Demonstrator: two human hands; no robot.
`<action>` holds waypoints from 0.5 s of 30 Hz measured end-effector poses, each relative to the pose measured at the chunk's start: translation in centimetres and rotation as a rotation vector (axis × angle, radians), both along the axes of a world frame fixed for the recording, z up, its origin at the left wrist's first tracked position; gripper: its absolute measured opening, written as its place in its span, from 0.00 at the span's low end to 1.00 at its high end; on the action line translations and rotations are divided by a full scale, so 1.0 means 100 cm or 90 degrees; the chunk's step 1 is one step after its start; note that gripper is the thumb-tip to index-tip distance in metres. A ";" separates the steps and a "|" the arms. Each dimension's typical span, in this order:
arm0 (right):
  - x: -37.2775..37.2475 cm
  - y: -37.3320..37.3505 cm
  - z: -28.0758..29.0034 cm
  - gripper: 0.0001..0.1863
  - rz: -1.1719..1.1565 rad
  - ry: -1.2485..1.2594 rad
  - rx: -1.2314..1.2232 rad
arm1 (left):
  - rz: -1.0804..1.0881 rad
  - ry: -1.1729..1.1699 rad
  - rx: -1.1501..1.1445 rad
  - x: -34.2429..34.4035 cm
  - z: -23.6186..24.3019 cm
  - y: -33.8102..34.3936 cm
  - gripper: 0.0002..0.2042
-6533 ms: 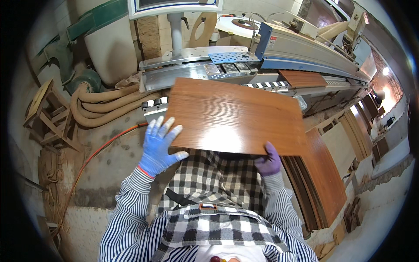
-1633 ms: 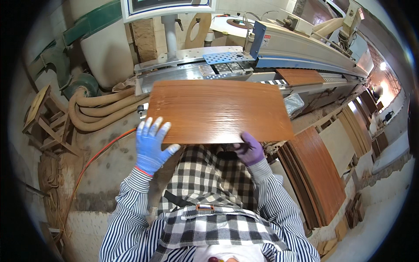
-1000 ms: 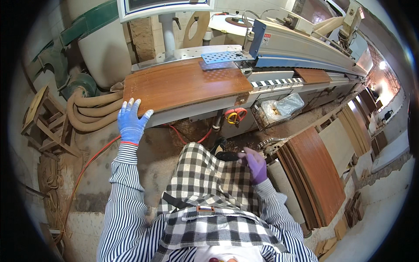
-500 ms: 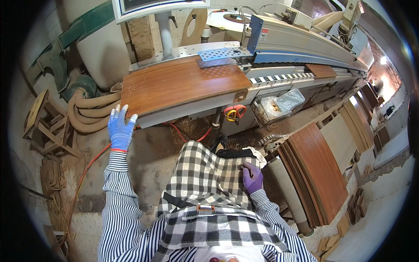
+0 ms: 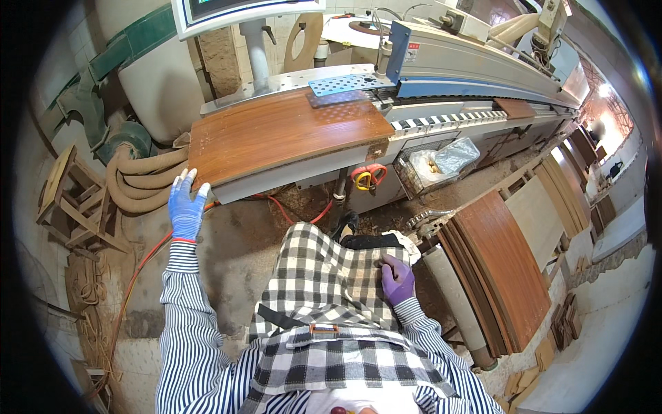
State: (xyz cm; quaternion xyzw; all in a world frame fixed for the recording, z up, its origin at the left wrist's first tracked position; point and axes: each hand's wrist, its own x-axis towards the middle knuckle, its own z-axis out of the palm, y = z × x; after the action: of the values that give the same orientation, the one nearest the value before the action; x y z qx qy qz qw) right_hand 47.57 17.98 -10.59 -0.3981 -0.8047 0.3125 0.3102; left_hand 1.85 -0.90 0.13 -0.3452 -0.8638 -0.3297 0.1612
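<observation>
A brown wood-grain panel (image 5: 283, 134) lies flat on the bed of a long machine in front of me. My left hand (image 5: 186, 212), in a blue glove with white fingertips, is at the panel's near left corner. Its fingers are stretched out and apart, the tips at the edge. My right hand (image 5: 398, 279), in a purple glove, rests on my checked apron (image 5: 331, 283) over the right thigh. Its fingers are curled in, and no object shows in them. A blue perforated plate (image 5: 338, 84) juts out over the panel's far side.
Brown panels (image 5: 493, 255) are stacked on a roller rack at right. Red-handled scissors (image 5: 369, 176) hang at the machine's front, beside a wire basket (image 5: 407, 181) with plastic bags. Thick hoses (image 5: 141, 172), a wooden stool (image 5: 69, 196) and a red hose (image 5: 131, 283) are at left.
The whole view has shifted slightly. My left hand stays at the panel's corner, and my right hand still rests on the apron.
</observation>
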 end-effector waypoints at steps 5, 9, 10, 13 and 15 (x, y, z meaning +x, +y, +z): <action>0.000 0.000 -0.002 0.15 -0.006 0.011 -0.002 | -0.004 0.003 0.003 0.000 0.002 0.000 0.24; 0.001 0.000 0.002 0.16 0.005 0.001 -0.034 | -0.003 -0.002 0.003 -0.001 0.003 -0.001 0.25; 0.001 0.000 0.004 0.16 0.008 -0.008 -0.052 | -0.004 -0.003 0.002 -0.001 0.003 -0.001 0.25; 0.001 -0.001 0.005 0.16 0.007 -0.003 -0.060 | 0.001 -0.006 -0.016 -0.001 0.005 0.000 0.24; 0.000 -0.001 0.007 0.16 0.008 -0.004 -0.064 | 0.002 -0.008 -0.015 0.000 0.006 0.001 0.24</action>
State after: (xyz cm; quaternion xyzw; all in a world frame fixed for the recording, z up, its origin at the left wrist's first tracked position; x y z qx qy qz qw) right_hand 47.58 17.86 -9.86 -0.4091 -0.7915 0.3534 0.2851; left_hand 1.85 -0.77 0.77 -0.3436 -0.8692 -0.3212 0.1524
